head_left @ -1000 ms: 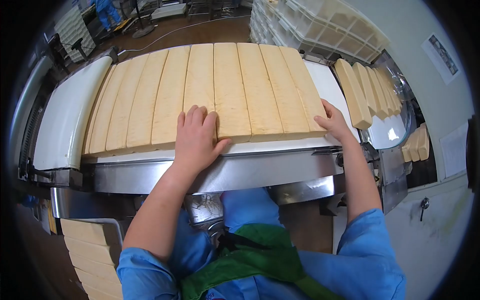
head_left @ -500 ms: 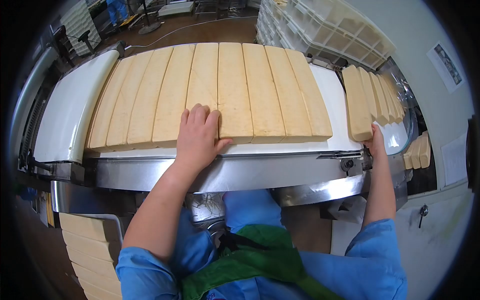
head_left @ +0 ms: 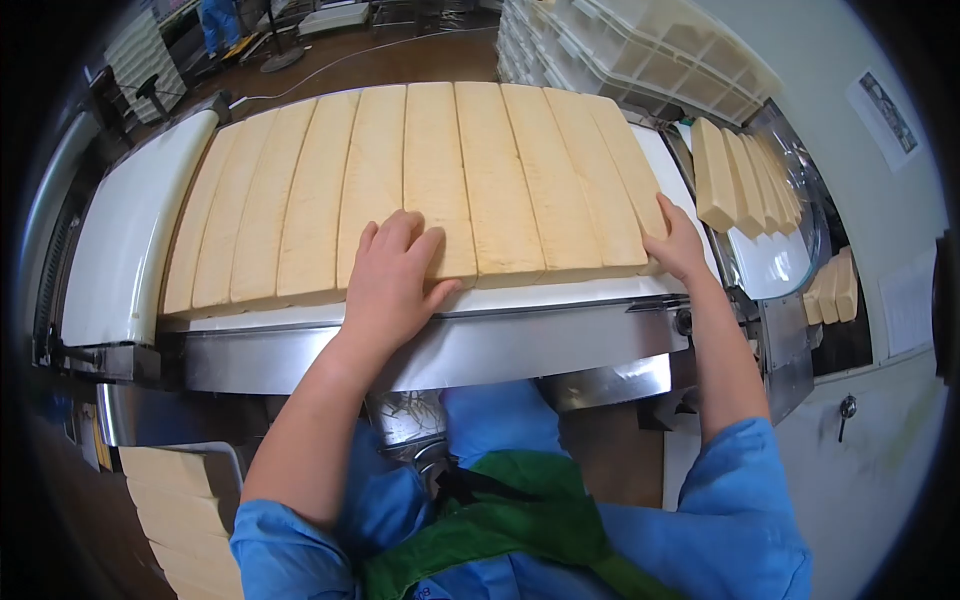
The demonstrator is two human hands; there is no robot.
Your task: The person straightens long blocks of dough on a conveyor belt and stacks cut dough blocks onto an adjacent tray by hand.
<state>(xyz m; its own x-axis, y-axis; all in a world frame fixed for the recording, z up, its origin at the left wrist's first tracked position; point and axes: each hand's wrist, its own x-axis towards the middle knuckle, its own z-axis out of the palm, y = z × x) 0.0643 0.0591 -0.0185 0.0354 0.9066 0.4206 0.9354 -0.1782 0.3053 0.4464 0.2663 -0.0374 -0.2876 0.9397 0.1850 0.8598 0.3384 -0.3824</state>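
Long pale-yellow rectangular blocks (head_left: 435,180) — side by side, touching, on a white belt (head_left: 560,294) across the centre of the frame. Left hand (head_left: 393,275) half open, fingers bent over their near edge left of centre. Right hand (head_left: 677,240) partly open, thumb and fingers against the rightmost block's near end. More pale blocks (head_left: 745,185) at upper right.

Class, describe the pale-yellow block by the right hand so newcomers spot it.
Find the white belt behind the silver metal panel. On it lies a row of long pale-yellow blocks. Yours is the row's rightmost block, the only one with the bare right hand at its outer side.
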